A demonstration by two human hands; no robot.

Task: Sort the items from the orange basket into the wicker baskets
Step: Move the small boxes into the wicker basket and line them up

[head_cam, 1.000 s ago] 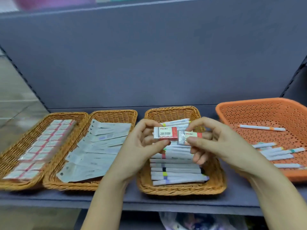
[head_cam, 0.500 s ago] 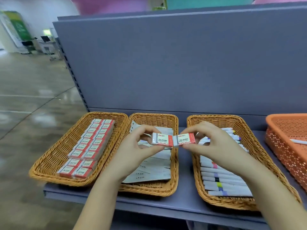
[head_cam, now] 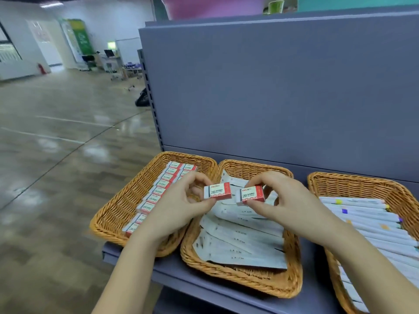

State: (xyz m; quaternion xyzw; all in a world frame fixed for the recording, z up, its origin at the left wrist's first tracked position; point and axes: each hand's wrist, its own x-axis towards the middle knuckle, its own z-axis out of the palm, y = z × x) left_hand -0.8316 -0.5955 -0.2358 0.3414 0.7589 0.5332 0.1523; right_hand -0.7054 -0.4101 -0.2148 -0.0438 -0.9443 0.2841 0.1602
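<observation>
- While both hands are raised over the shelf [head_cam: 204, 288], the left hand [head_cam: 179, 207] pinches 1 eraser [head_cam: 217, 190] between thumb and fingers.
- Right hand [head_cam: 288, 200] pinches a 2nd eraser [head_cam: 250, 194], just beside the 1st, above the middle wicker basket [head_cam: 249, 284] of flat packets [head_cam: 240, 243].
- Left wicker basket [head_cam: 113, 214] holds rows of erasers [head_cam: 158, 191].
- Right wicker basket [head_cam: 353, 184] holds pens [head_cam: 367, 220].

Grey-blue flat metal shelf [head_cam: 172, 277] under three tan woven wicker baskets: eraser-filled basket [head_cam: 118, 214] at nine o'clock; packet-filled basket [head_cam: 292, 279] centre, touching it; marker-filled basket [head_cam: 362, 184] at three o'clock.
</observation>
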